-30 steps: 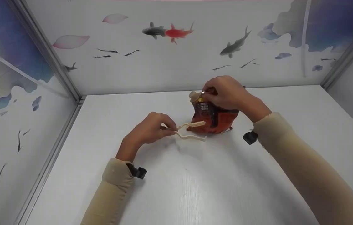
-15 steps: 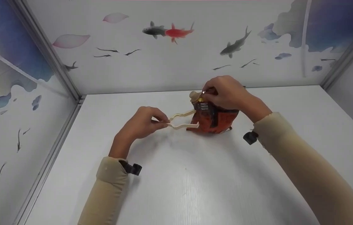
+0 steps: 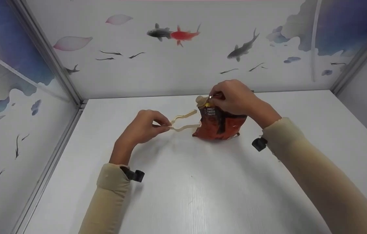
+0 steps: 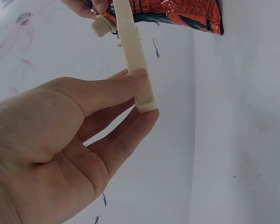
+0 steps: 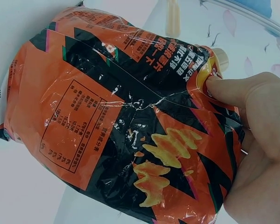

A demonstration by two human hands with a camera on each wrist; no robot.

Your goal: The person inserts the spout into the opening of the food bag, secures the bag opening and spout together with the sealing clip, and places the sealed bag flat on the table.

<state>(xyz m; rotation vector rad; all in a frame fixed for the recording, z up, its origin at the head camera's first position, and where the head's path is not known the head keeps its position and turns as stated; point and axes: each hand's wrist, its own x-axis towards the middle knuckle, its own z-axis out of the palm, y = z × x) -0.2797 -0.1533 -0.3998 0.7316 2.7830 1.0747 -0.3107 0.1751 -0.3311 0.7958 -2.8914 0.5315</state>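
Note:
My left hand (image 3: 145,126) pinches the hinged end of a cream plastic bag clip (image 3: 185,127) between thumb and fingers. The clip's two wavy arms are spread apart and point at the bag. At the back of the table, an orange and black snack bag (image 3: 221,125) stands with its top gathered in my right hand (image 3: 235,97). Beside the right fingertips, a beige spout with a cap (image 3: 200,100) sits at the bag's top corner. The right wrist view shows the bag's printed back (image 5: 116,112), with the thumb (image 5: 224,91) pressing its top edge.
The white table (image 3: 183,195) runs back to a wall (image 3: 186,71) printed with fish and petals. Side panels with metal frame posts (image 3: 53,58) enclose it left and right. Black wrist cameras (image 3: 134,175) sit on both sleeves.
My left hand has drawn left and slightly up with the clip, whose arm tips have moved from in front of the bag to its left side. The right hand and bag stay put.

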